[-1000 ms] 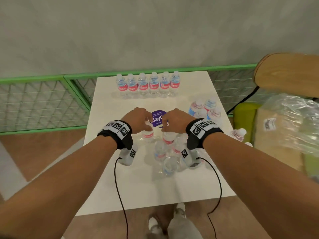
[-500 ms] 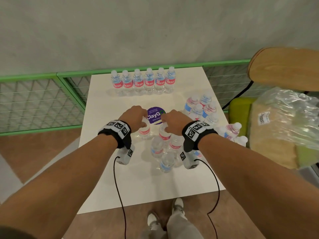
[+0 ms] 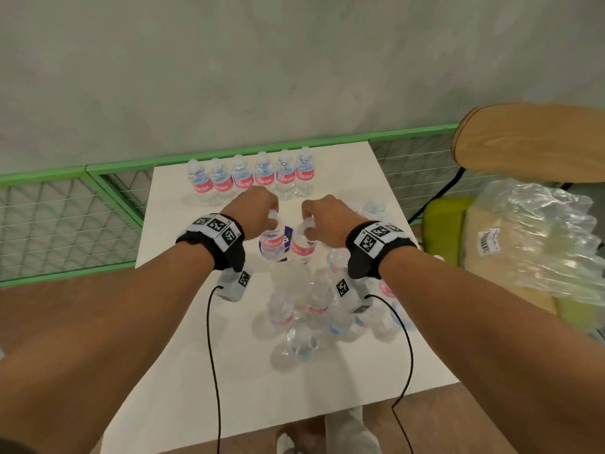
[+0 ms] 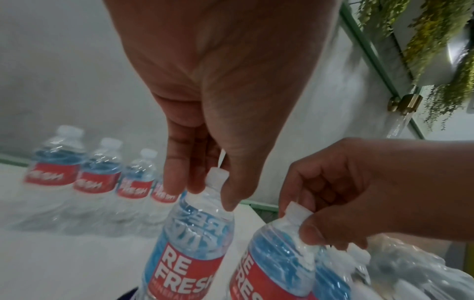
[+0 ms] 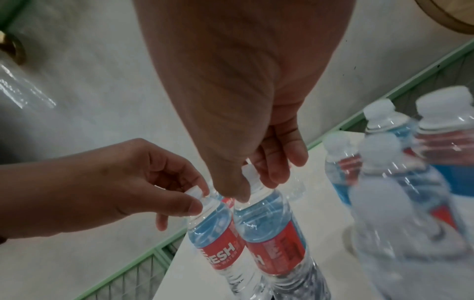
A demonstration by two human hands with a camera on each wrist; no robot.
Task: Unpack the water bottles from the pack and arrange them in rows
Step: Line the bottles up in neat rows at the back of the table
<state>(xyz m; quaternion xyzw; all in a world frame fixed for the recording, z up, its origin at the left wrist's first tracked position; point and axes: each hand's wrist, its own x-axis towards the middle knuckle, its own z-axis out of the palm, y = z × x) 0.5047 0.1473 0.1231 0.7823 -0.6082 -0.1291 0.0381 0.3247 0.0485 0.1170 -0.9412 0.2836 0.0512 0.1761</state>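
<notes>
White counter [image 3: 183, 371], back row of six bottles [image 3: 251, 178]. Both hands now lifted clear and forward: left hand [image 3: 253, 213], right hand [image 3: 327, 217] each pinching one bottle's neck; second row imminent.

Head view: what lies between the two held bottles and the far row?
In the head view, only bare white table lies between the held bottles and the far row.

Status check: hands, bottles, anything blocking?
Left hand pinching one bottle by the neck, right hand another. Back row holds six. Loose cluster near edge; path clear.
</notes>
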